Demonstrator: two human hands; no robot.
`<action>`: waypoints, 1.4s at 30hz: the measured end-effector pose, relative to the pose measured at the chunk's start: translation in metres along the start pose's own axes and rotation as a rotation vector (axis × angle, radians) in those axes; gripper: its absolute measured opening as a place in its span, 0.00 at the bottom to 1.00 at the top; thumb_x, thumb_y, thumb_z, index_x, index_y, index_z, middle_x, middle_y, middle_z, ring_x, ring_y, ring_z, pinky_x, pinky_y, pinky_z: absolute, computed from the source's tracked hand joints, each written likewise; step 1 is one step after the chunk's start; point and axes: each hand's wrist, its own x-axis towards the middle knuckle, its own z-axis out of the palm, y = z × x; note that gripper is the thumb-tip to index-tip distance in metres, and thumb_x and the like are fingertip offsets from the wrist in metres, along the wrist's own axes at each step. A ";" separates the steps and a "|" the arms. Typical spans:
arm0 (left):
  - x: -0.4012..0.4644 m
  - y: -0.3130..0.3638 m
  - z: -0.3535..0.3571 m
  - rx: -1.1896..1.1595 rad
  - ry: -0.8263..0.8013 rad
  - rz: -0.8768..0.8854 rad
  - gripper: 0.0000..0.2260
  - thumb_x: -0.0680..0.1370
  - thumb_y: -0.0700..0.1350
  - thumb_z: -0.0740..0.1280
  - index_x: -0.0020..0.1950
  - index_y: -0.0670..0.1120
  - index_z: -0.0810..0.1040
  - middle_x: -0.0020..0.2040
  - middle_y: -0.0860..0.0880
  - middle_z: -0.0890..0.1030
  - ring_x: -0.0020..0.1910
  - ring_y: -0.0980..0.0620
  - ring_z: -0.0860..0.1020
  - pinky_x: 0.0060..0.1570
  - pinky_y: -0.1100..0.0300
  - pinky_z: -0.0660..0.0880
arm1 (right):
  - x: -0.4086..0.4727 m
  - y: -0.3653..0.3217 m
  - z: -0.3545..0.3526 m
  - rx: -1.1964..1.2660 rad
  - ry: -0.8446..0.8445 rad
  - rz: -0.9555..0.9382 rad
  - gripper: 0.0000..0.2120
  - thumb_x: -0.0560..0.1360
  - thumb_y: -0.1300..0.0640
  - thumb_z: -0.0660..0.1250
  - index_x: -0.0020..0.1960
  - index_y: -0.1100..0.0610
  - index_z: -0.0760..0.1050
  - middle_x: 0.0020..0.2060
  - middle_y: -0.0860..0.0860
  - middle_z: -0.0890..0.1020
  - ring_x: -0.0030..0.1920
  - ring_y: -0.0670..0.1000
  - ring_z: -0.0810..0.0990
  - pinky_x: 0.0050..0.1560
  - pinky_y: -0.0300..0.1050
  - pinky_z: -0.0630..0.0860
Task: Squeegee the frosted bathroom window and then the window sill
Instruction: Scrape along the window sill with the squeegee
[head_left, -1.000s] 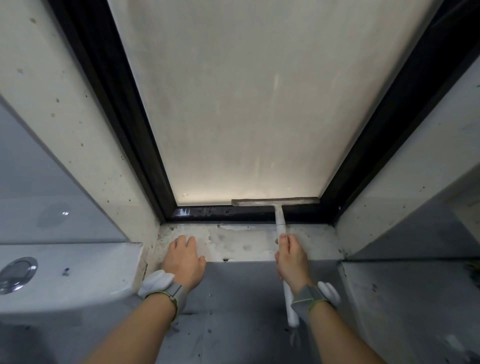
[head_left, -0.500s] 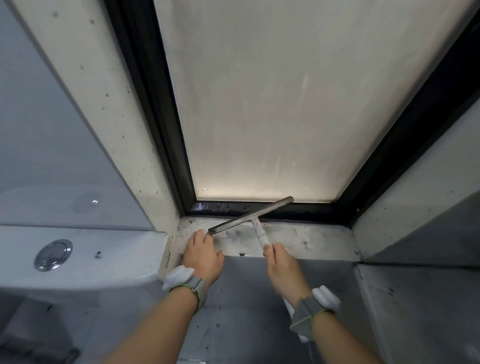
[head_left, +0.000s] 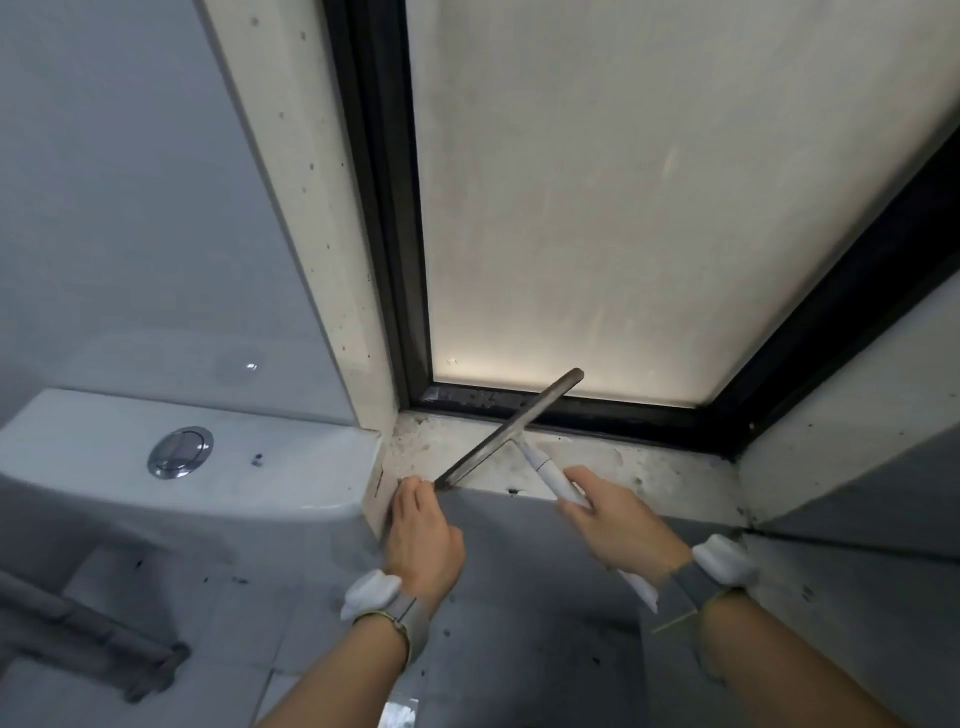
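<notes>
The frosted window pane (head_left: 649, 208) sits in a black frame (head_left: 597, 415) above a stained, pale window sill (head_left: 649, 470). A squeegee (head_left: 506, 428) with a grey blade and white handle lies tilted across the left part of the sill, its blade running from the sill's front edge up to the frame. My right hand (head_left: 618, 519) grips the white handle. My left hand (head_left: 423, 535) rests at the sill's front left corner, its fingertips beside the blade's lower end.
A white toilet cistern (head_left: 130, 499) with a chrome flush button (head_left: 180, 452) stands directly left of the sill. Grey tiled wall runs below the sill, and pale reveal walls close in on both sides of the window. A grey bar (head_left: 93, 644) shows at lower left.
The squeegee left the bottom of the glass and swung down onto the sill, its blade turning diagonal. My left hand slid back to the sill's front corner. The view shifted left.
</notes>
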 end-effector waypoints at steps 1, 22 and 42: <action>0.000 0.001 -0.001 -0.041 -0.003 -0.011 0.20 0.72 0.38 0.63 0.64 0.40 0.68 0.66 0.42 0.70 0.67 0.42 0.69 0.68 0.52 0.66 | -0.002 0.005 -0.003 -0.119 0.009 -0.033 0.07 0.79 0.47 0.60 0.57 0.42 0.70 0.44 0.48 0.81 0.39 0.51 0.81 0.34 0.46 0.75; 0.022 0.035 -0.023 -0.169 0.038 -0.202 0.23 0.83 0.53 0.57 0.75 0.44 0.64 0.71 0.41 0.68 0.70 0.42 0.65 0.67 0.49 0.66 | 0.107 -0.073 -0.020 -0.884 -0.297 -0.500 0.14 0.81 0.41 0.51 0.57 0.45 0.71 0.44 0.48 0.79 0.44 0.56 0.77 0.45 0.50 0.71; 0.040 0.039 -0.006 0.197 -0.171 0.065 0.19 0.81 0.42 0.55 0.72 0.42 0.65 0.70 0.43 0.68 0.70 0.42 0.64 0.70 0.53 0.61 | 0.004 0.075 -0.062 -0.657 -0.174 -0.119 0.17 0.80 0.36 0.53 0.54 0.46 0.73 0.52 0.49 0.82 0.49 0.54 0.79 0.49 0.49 0.75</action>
